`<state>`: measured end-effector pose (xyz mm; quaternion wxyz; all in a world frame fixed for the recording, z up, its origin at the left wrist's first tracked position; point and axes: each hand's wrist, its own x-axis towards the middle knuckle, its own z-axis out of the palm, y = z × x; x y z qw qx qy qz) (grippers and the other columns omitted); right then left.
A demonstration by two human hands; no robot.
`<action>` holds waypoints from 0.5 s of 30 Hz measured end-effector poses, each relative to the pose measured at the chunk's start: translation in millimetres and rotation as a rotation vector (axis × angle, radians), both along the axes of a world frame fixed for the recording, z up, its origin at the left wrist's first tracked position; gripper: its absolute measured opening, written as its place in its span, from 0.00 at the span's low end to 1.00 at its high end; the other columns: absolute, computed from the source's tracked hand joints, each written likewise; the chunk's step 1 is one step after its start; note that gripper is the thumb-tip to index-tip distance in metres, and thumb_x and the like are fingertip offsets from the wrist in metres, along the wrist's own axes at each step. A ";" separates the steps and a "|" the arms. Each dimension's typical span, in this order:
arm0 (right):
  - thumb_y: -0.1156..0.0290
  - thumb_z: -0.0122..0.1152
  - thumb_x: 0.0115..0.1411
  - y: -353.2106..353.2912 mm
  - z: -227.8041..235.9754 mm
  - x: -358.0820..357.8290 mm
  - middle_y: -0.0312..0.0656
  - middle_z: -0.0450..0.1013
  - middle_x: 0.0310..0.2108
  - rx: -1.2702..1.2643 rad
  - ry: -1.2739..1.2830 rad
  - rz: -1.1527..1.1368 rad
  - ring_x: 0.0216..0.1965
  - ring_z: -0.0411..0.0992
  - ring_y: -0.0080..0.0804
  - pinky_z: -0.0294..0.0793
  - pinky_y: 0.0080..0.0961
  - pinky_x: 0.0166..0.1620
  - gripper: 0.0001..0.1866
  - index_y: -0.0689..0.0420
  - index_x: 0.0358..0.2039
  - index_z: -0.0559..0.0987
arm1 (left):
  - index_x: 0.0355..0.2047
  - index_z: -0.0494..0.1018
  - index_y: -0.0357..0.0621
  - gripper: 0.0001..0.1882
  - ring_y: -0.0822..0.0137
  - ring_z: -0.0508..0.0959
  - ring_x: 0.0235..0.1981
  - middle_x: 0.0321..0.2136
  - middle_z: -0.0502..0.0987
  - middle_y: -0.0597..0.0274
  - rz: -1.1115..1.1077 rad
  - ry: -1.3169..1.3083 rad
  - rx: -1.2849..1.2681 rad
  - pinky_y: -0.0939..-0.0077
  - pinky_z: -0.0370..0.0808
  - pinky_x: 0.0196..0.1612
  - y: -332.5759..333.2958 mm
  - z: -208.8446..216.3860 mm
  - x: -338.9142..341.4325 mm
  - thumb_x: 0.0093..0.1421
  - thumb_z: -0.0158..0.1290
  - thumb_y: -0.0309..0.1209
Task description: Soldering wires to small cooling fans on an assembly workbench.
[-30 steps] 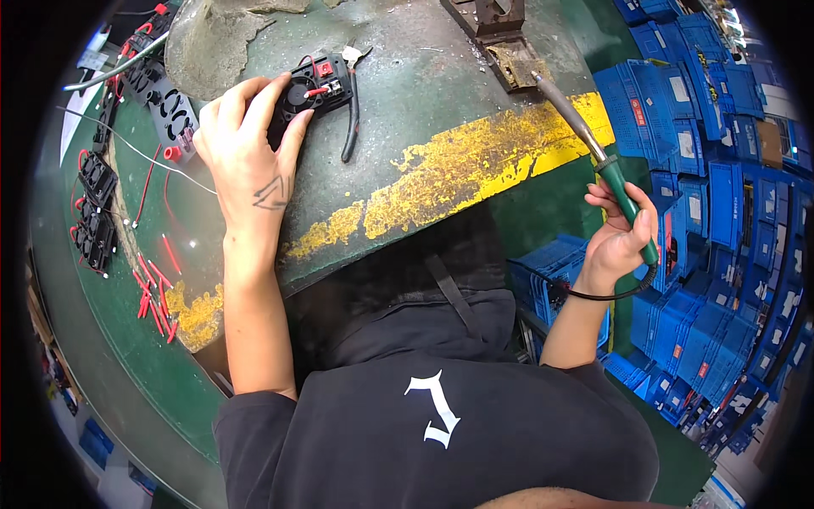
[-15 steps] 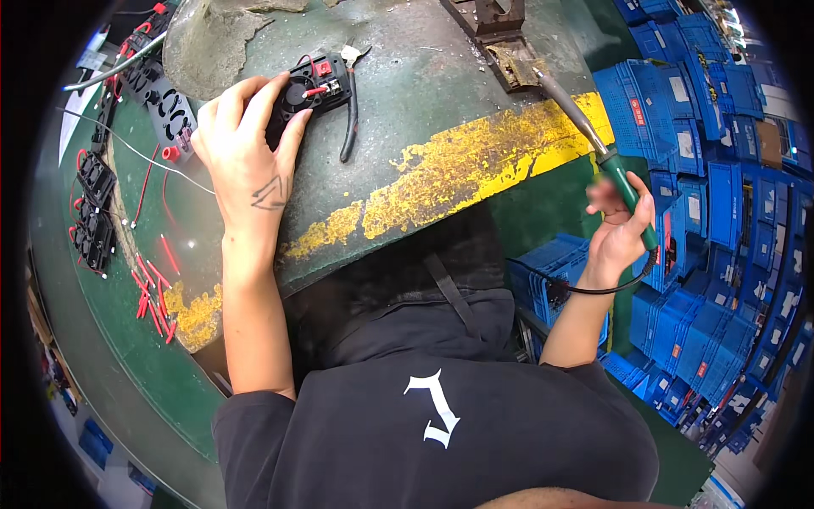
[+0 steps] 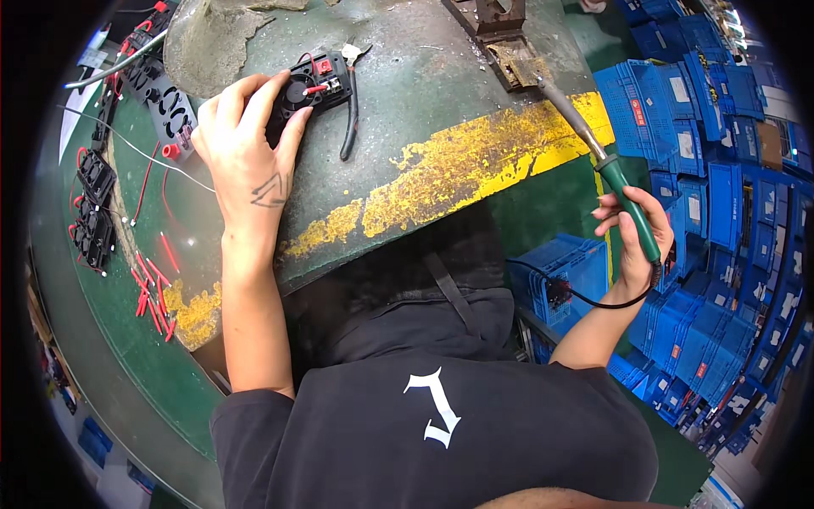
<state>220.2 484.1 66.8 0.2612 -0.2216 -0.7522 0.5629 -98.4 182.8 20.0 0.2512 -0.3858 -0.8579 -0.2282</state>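
My left hand (image 3: 246, 140) is closed on the edge of a small black fan module (image 3: 298, 90), pressing it to the bench. The module carries a red component, and a short red wire lies across it. Side cutters (image 3: 350, 119) with dark handles lie right beside it. Off the bench's right edge, my right hand (image 3: 640, 233) holds a soldering iron (image 3: 623, 188) by its green handle, with the fingertips loosely around it. The iron's metal shaft slants up and left. Its tip meets the crusty tray of a dark metal stand (image 3: 509, 72).
More black fan modules (image 3: 91, 208) with red wires line the bench's left side. Several cut red wires (image 3: 157, 297) lie near the left corner. A rough grey mat (image 3: 203, 47) is at the back. Blue crates (image 3: 640, 110) are stacked on the right; the iron's black cord (image 3: 602, 304) loops below.
My right hand has shifted slightly right and down along the iron's handle, its grip changing. The iron's handle has swung a little; its tip stays at the stand. My left hand has not moved.
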 end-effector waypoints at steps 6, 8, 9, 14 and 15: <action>0.77 0.62 0.60 2.0 12.9 -2.8 0.54 0.74 0.38 0.086 -0.120 0.171 0.34 0.77 0.37 0.79 0.26 0.34 0.11 0.66 0.43 0.77 | 0.47 0.78 0.50 0.22 0.58 0.73 0.45 0.43 0.76 0.63 0.005 -0.003 -0.001 0.64 0.65 0.50 -0.5 -0.4 0.5 0.50 0.66 0.36; 0.79 0.62 0.58 -1.6 18.1 -6.7 0.49 0.71 0.38 0.164 -0.180 0.206 0.33 0.74 0.32 0.74 0.23 0.35 0.03 0.64 0.34 0.79 | 0.47 0.78 0.50 0.22 0.58 0.72 0.45 0.43 0.76 0.63 0.006 0.000 -0.002 0.64 0.65 0.50 -0.8 -0.4 0.2 0.50 0.66 0.36; 0.79 0.62 0.58 -1.4 21.2 -7.5 0.49 0.71 0.38 0.164 -0.181 0.206 0.33 0.74 0.32 0.74 0.23 0.35 0.03 0.64 0.34 0.79 | 0.47 0.78 0.50 0.22 0.58 0.72 0.45 0.43 0.76 0.63 0.006 0.003 -0.003 0.64 0.65 0.50 -0.6 -0.3 0.1 0.50 0.66 0.36; 0.81 0.63 0.54 4.5 28.4 -13.1 0.44 0.69 0.35 0.365 -0.214 0.311 0.32 0.69 0.28 0.67 0.20 0.34 0.03 0.61 0.29 0.79 | 0.47 0.78 0.49 0.22 0.59 0.72 0.45 0.43 0.76 0.63 0.006 0.008 0.001 0.64 0.65 0.50 -1.2 -0.8 0.0 0.50 0.66 0.36; 0.81 0.63 0.54 5.4 30.0 -13.6 0.44 0.69 0.35 0.364 -0.214 0.312 0.32 0.69 0.28 0.67 0.20 0.34 0.03 0.61 0.29 0.79 | 0.47 0.78 0.49 0.22 0.59 0.72 0.45 0.43 0.76 0.63 0.004 0.009 0.004 0.64 0.65 0.50 -1.2 -1.0 0.0 0.50 0.66 0.36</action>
